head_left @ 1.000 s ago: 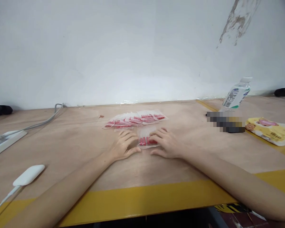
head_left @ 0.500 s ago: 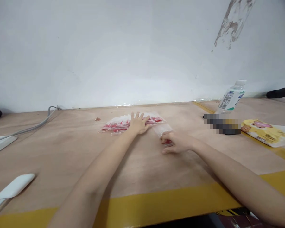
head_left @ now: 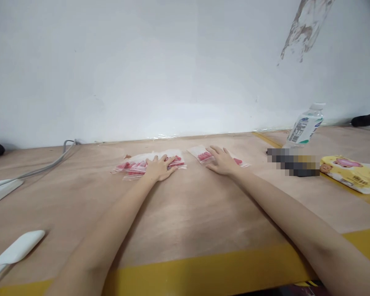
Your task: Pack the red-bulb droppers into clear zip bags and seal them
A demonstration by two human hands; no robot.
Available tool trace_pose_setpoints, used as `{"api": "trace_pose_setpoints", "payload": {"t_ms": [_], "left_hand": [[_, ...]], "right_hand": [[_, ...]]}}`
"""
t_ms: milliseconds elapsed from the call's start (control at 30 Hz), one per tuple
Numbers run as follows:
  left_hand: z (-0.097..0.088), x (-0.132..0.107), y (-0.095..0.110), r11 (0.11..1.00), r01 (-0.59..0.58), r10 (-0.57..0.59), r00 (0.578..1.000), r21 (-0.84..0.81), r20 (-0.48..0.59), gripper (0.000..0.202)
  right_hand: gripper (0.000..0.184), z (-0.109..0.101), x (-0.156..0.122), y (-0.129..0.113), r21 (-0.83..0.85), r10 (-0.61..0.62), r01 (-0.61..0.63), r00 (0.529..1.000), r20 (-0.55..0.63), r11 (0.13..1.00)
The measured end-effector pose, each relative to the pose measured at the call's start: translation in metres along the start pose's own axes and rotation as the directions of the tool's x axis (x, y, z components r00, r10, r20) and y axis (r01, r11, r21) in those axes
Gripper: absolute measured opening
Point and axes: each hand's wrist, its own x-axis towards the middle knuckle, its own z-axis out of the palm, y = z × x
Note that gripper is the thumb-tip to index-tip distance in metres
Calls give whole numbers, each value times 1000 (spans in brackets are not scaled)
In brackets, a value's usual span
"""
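My left hand (head_left: 160, 167) lies with spread fingers on a pile of overlapping clear zip bags (head_left: 132, 166) that hold red or pink pieces. The pieces are too small to name. To the right of a bare gap, my right hand (head_left: 223, 160) rests palm down, fingers apart, over another few clear bags (head_left: 202, 155) with red pieces inside. Part of these bags shows on either side of the hand, and the rest is hidden under it. All the bags lie flat on the brown tabletop (head_left: 179, 213).
A clear bottle (head_left: 305, 126) leans at the right, beside a pixelated dark object (head_left: 292, 161) and a yellow soft pack (head_left: 351, 172). At the left lie a grey cable (head_left: 54, 158) and a white adapter (head_left: 21, 246). Yellow tape (head_left: 203, 267) runs along the front edge.
My left hand and the bag pile have shifted left. My right hand has let go of the single bag's near end, moved farther back and flattened over bags on the right.
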Motion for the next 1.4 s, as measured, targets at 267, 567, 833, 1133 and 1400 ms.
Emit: {"api": "trace_pose_setpoints", "payload": {"t_ms": [267, 567, 833, 1133, 1400], "left_hand": [[-2, -39, -34, 997, -41, 50, 987, 59, -153, 48], [-2, -36, 15, 886, -454, 389, 837, -91, -385, 25], [13, -31, 19, 896, -440, 371, 815, -59, -444, 22], [7, -44, 19, 847, -532, 464, 750, -13, -471, 25], [12, -37, 16, 803, -584, 557, 661, 121, -502, 26]], "right_hand": [[48, 17, 12, -76, 86, -154, 142, 975, 159, 986], [45, 15, -8, -82, 264, -229, 231, 973, -39, 936], [16, 1, -21, -65, 98, -153, 168, 978, -140, 981], [25, 7, -26, -51, -93, -323, 312, 933, -160, 946], [23, 5, -26, -48, -92, -346, 334, 918, -194, 938]]}}
